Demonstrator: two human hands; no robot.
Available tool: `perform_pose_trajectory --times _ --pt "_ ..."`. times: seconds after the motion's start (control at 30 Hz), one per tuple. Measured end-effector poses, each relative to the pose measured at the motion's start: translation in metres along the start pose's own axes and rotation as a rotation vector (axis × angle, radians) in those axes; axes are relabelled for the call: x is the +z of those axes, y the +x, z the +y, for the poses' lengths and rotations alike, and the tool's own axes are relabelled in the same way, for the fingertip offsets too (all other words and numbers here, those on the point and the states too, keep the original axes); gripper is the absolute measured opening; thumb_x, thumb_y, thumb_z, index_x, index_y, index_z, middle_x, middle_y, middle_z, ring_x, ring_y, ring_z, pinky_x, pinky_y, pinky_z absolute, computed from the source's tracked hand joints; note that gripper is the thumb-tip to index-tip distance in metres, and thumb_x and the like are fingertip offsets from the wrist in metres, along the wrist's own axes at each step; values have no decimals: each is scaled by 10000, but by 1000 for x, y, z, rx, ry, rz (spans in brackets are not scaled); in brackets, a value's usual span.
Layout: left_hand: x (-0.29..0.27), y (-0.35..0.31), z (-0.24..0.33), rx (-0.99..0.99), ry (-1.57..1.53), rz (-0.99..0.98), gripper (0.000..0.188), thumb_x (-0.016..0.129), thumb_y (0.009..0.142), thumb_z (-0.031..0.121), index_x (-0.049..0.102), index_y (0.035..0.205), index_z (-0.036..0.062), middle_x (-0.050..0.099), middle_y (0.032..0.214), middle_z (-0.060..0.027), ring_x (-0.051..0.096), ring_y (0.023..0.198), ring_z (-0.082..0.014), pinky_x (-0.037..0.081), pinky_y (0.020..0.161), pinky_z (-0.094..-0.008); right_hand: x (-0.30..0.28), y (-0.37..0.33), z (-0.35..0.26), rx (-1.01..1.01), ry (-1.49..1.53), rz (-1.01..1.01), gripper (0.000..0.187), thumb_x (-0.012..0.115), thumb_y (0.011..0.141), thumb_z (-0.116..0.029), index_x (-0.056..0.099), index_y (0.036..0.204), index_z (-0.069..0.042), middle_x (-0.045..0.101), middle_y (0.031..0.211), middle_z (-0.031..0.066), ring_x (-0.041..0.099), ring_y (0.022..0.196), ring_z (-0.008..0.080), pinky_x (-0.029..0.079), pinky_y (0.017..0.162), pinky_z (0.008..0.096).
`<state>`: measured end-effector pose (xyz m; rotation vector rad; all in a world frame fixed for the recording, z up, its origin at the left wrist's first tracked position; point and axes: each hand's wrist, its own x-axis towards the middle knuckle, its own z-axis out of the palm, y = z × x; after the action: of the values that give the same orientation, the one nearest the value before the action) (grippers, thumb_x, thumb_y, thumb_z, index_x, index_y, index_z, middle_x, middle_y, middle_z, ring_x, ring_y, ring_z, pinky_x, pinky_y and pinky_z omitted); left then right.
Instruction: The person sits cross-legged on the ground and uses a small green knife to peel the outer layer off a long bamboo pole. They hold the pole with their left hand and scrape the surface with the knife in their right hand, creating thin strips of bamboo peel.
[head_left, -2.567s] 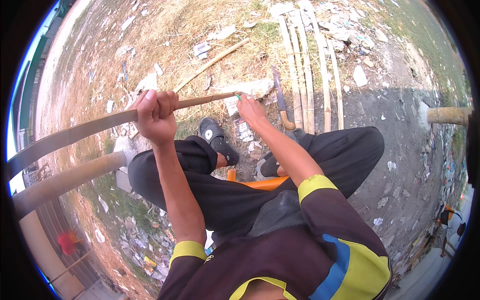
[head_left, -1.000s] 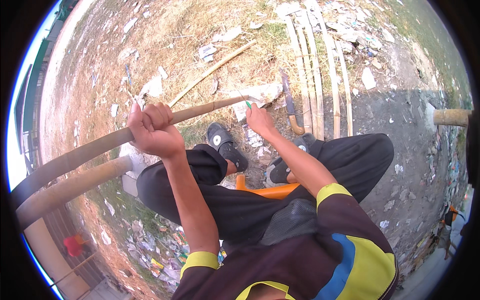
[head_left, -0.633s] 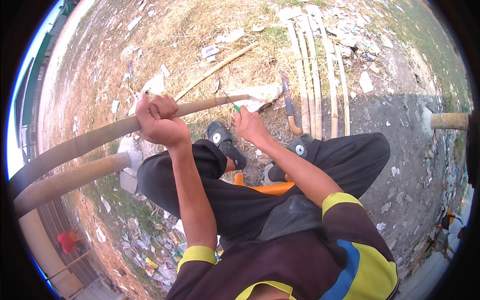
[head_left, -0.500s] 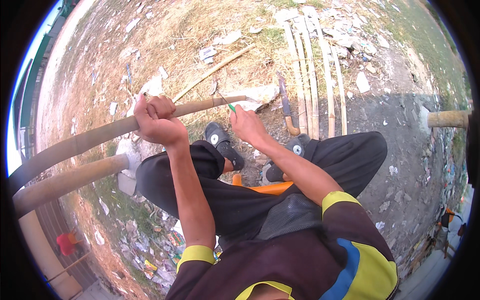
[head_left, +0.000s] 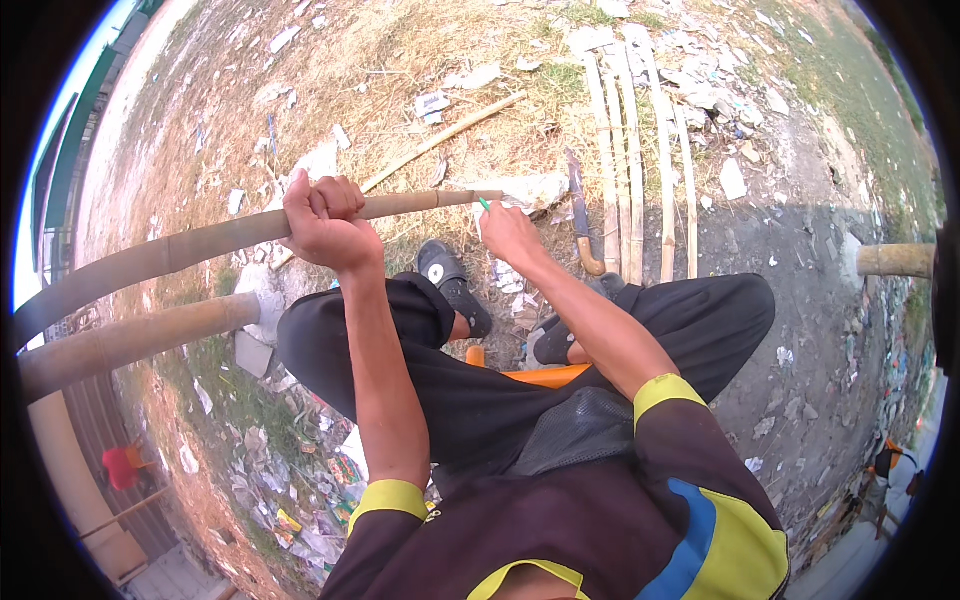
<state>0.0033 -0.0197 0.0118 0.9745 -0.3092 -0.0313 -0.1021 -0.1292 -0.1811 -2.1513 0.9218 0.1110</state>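
My left hand point(head_left: 335, 222) is closed around a long split bamboo strip point(head_left: 200, 250), which runs from the far left to a tip in front of my feet. Close to that tip, my right hand point(head_left: 508, 234) grips a small tool with a green handle point(head_left: 485, 204), seemingly a knife; its blade cannot be made out now. On the ground beyond my right foot lies a large knife point(head_left: 579, 210) with a dark blade and wooden handle. Several pale bamboo strips point(head_left: 630, 150) lie side by side to the right of it.
A thick bamboo pole point(head_left: 140, 330) stands under the strip at left, and another bamboo post point(head_left: 895, 260) is at the right edge. A single bamboo stick point(head_left: 445, 138) lies on dry grass ahead. Litter point(head_left: 300, 520) covers the ground at lower left. I sit on an orange seat point(head_left: 548, 376).
My right hand has moved slightly right along the strip toward its tip, with the green handle. The thin blade seen before no longer shows. My left hand keeps its hold.
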Motion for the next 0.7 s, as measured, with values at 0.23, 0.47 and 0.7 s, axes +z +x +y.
perform_pose_trajectory --times 0.23,0.47,0.7 --pt "-1 -3 -1 -26 -17 -105 464 411 934 176 157 545 177 142 452 40 89 436 -91 131 442 -305 4 4 22 43 -13 22 334 415 940 -256 567 977 39 639 898 310 634 894 456 516 786 512" --pt "-5 0 -4 -32 -10 -188 459 392 948 197 168 548 174 142 455 42 87 446 -93 134 444 -307 13 2 31 83 -60 8 340 427 929 -261 593 1020 22 664 920 262 647 888 438 519 769 512" --pt "-7 3 -3 -32 3 -160 452 412 941 188 168 560 171 136 476 45 99 453 -92 146 457 -300 12 -9 19 22 42 70 358 418 937 -296 576 1003 19 640 826 301 637 830 465 510 747 533"
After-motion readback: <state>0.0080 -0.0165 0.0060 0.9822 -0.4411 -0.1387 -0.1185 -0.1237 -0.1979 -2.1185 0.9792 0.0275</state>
